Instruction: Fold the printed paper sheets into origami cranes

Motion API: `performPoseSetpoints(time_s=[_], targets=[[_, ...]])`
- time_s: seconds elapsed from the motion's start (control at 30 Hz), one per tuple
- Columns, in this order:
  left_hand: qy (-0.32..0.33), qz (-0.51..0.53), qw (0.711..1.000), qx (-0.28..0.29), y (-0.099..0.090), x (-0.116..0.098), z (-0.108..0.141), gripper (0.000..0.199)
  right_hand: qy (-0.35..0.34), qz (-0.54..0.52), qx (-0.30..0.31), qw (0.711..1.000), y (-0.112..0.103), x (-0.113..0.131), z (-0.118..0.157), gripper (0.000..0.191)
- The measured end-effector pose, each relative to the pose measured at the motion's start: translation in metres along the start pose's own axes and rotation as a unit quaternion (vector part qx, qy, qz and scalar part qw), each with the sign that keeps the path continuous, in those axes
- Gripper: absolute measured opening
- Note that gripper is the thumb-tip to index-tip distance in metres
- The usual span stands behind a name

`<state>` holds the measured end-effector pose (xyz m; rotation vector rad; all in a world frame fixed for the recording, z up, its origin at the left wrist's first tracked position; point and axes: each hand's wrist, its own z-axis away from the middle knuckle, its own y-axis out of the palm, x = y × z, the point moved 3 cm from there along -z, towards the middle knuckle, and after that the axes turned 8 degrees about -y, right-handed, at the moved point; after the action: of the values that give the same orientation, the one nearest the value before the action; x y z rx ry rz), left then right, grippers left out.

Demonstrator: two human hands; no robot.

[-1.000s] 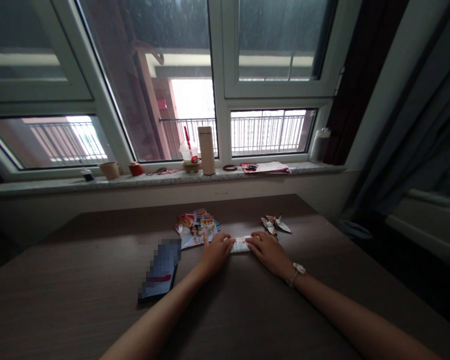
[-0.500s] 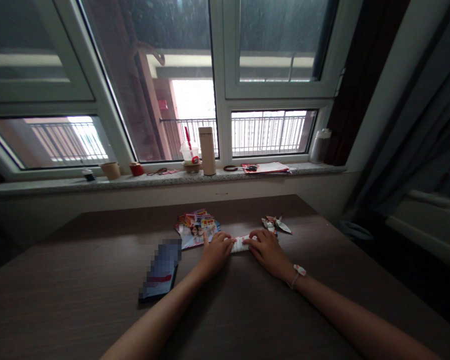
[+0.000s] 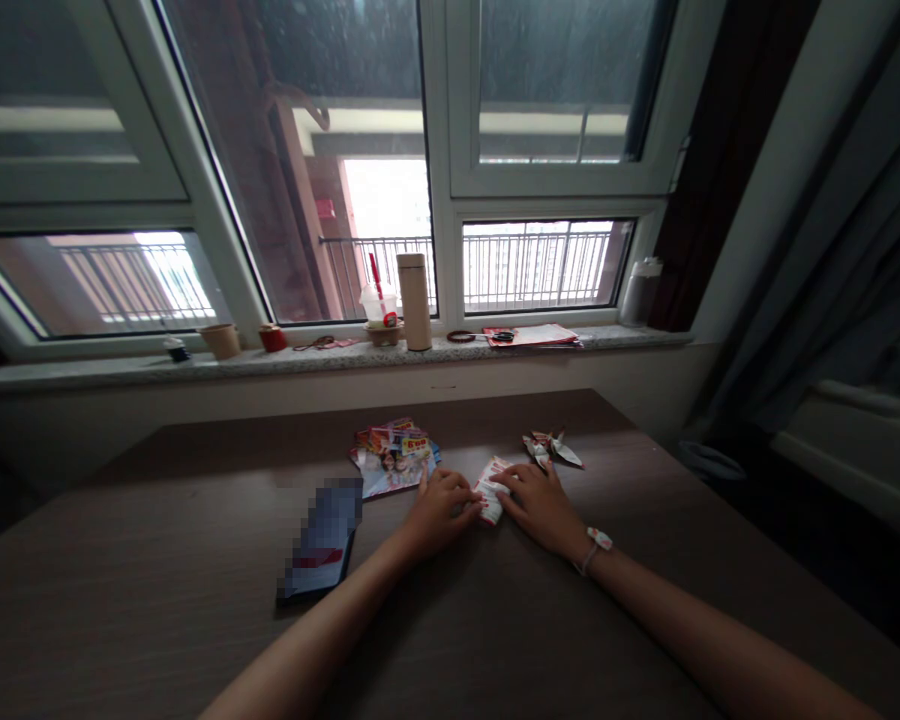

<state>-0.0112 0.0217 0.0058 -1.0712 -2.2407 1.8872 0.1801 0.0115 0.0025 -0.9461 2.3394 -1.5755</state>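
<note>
Between my two hands a folded strip of white and red printed paper point(image 3: 493, 492) lies at a slant on the brown table point(image 3: 450, 620). The fingertips of my left hand point(image 3: 441, 510) pinch its lower left edge. My right hand point(image 3: 541, 505) rests on the paper's right side with bent, slightly spread fingers. Left of the paper is a pile of colourful printed sheets point(image 3: 394, 465), close to my left fingers. Folded paper pieces point(image 3: 555, 448) sit just beyond my right hand.
A dark phone point(image 3: 322, 545) lies left of my left forearm. Along the windowsill point(image 3: 330, 358) stand a beige bottle point(image 3: 415, 305), a plastic cup with a red straw point(image 3: 379, 303), a brown cup point(image 3: 222, 342), scissors point(image 3: 501, 336) and a grey bottle point(image 3: 640, 293).
The folded paper has turned from lying crosswise to a steeper slant. My left hand has shifted slightly right along with it, while my right hand has barely moved.
</note>
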Motion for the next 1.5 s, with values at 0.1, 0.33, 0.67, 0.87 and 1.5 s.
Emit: performPoseSetpoints(time_s=[0.1,0.33,0.67,0.87,1.5], targets=[[-0.010,0.003,1.000,-0.006,0.002,0.004,0.000,0.022,-0.008,-0.003,0.008,1.000,0.003,-0.002,0.001,0.028],[-0.047,-0.011,0.999,-0.017,0.006,0.012,0.000,0.024,0.001,0.005,0.005,1.000,0.001,-0.001,0.003,0.028],[-0.052,-0.008,0.998,-0.024,0.006,0.012,0.000,0.025,0.001,0.007,0.010,1.000,0.001,0.000,0.003,0.029],[-0.048,-0.013,0.999,-0.018,0.006,0.012,-0.001,0.026,0.002,0.004,0.014,1.000,0.002,-0.001,0.003,0.029],[-0.008,-0.098,0.993,0.069,0.008,0.003,0.000,0.045,0.017,-0.017,0.029,0.999,0.004,-0.003,0.002,0.030]])
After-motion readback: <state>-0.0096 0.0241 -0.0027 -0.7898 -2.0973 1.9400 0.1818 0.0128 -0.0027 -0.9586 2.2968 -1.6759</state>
